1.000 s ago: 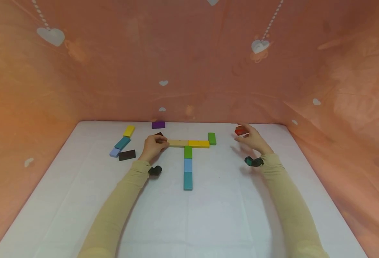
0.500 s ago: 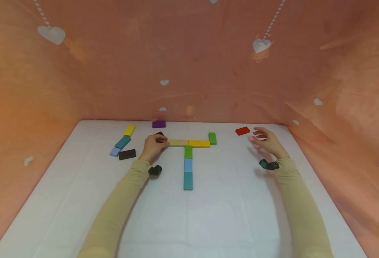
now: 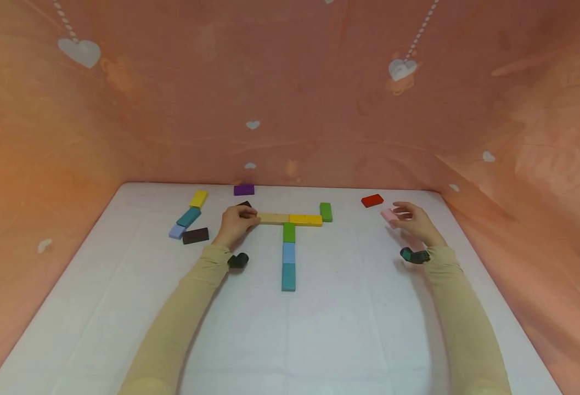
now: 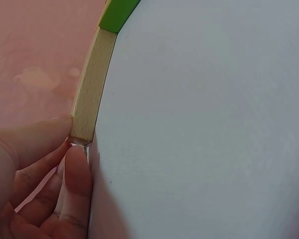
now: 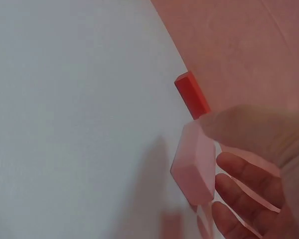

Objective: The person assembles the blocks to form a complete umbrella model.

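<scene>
My left hand [image 3: 235, 226] is at the left end of a plain wooden block [image 4: 93, 89], its thumb and a finger pinching that end. The wooden block lies flat in a row with a yellow-orange block [image 3: 305, 220]. Below their joint a green block [image 3: 289, 232], a light blue block [image 3: 288, 253] and a teal block [image 3: 288, 277] form a stem. On the right, my right hand [image 3: 418, 224] holds a pink block [image 5: 195, 162] between thumb and fingers, tilted, with a shadow beside it. A red block [image 3: 372, 201] lies just beyond it.
Another green block [image 3: 326, 212] stands at the row's right end. To the left lie a yellow block [image 3: 198, 199], a teal block [image 3: 189, 217], a pale blue block [image 3: 177, 231] and a black block [image 3: 196, 236]. A purple block [image 3: 243, 190] sits by the back edge.
My right hand has left the red block on the table, moved right and lifted the pink block. The left hand stays at the wooden block's end.
</scene>
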Motion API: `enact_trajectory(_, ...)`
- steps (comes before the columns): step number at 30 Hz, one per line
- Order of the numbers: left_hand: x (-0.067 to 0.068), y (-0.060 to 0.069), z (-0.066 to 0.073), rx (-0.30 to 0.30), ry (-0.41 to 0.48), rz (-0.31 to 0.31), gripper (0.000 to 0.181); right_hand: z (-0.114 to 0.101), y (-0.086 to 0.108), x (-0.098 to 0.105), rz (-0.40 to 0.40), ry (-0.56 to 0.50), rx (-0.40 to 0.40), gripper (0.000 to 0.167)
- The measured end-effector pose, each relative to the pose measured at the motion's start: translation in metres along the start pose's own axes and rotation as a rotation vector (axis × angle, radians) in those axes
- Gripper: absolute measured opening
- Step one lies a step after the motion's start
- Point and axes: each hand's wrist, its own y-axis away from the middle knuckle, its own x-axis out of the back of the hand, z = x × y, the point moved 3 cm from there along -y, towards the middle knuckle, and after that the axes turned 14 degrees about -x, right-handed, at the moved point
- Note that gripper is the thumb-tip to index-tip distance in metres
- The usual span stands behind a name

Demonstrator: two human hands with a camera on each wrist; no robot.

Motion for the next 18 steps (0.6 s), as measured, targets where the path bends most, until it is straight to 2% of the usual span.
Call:
enact_trajectory(3, 0.000, 0.000, -0.001, 0.011, 0.006, -0.005, 0.021, 0.000, 0.000, -0.002, 0.015, 0.009, -0.011, 0.062)
enact_trajectory(10, 0.000, 0.001, -0.001, 0.009, 0.013, -0.003, 0.021, 0.001, -0.001, -0.011, 0.048, -0.031, -0.133, 0.052)
enact_trajectory(18, -0.001, -0.002, -0.005, 0.012, 0.026, -0.001, 0.021, 0.000, -0.005, -0.017, 0.095, -0.036, -0.151, 0.050)
